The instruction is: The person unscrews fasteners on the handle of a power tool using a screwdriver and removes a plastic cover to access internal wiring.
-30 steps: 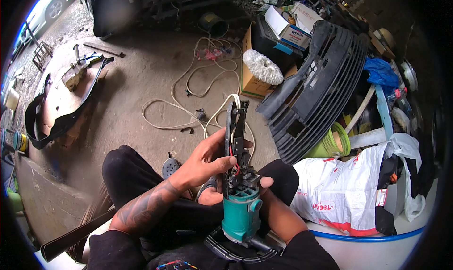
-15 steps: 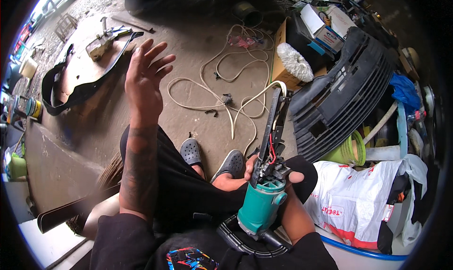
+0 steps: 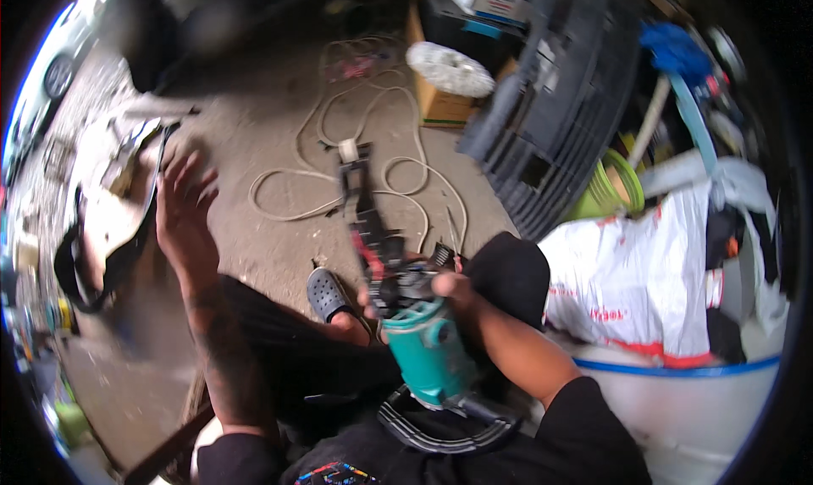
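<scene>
One green power tool was gripped in the right hand. The left hand was raised and empty.

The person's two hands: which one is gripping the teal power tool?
The right hand, closed around the teal power tool; the left hand is away from it, open and blurred.

passage: between left hand and green tool | floor: cord loops | right: black grille | far left: curved trim
</scene>
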A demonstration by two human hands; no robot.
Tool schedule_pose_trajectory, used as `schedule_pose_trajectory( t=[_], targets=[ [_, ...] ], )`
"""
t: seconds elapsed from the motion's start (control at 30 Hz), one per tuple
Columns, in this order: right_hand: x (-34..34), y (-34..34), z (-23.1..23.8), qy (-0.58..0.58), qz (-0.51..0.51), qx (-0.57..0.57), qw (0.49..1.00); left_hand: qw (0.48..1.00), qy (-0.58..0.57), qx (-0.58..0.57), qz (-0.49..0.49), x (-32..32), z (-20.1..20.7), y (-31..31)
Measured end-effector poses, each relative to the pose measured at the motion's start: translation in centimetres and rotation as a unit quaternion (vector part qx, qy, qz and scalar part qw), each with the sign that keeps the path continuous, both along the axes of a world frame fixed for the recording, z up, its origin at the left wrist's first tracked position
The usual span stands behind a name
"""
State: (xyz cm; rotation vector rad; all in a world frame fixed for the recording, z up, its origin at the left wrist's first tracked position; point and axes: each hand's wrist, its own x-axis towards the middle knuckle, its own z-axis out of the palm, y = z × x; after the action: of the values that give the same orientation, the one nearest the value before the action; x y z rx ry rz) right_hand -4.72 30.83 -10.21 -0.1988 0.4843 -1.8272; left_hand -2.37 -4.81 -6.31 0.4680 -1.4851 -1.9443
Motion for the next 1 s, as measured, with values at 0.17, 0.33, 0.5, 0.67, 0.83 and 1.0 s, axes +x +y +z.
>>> schedule_pose_trajectory(
  t=[0.17, 0.33, 0.5, 0.67, 0.83, 1.0],
  targets=[
    [0.4, -2.9, -4.6, 0.085, -0.041, 0.072, 0.993, 0.973, -0.089, 0.158, -0.146, 0.2, -2.7, 2.9],
    [0.5, -7.6, -2.5, 0.291, -0.065, 0.121, 0.947, 0.955, -0.113, 0.244, -0.125, 6.7, -4.8, 12.3],
    [1.9, -8.9, -1.6, 0.314, -0.06, 0.215, 0.923, 0.976, -0.143, 0.132, -0.102, 12.7, -6.8, 17.1],
    [-1.2, -9.1, 1.9, 0.576, 0.164, 0.294, 0.745, 0.909, -0.091, 0.349, -0.208, 13.9, -11.3, 16.1],
    [-9.5, -8.6, 8.4, 0.838, 0.196, 0.29, 0.419, 0.895, 0.052, 0.255, -0.361, 13.5, -9.1, 15.1],
    [-17.2, 5.0, 6.8, 0.819, 0.11, 0.433, 0.361, 0.92, 0.019, 0.247, -0.304, 14.5, -10.8, 14.0]
  ],
)
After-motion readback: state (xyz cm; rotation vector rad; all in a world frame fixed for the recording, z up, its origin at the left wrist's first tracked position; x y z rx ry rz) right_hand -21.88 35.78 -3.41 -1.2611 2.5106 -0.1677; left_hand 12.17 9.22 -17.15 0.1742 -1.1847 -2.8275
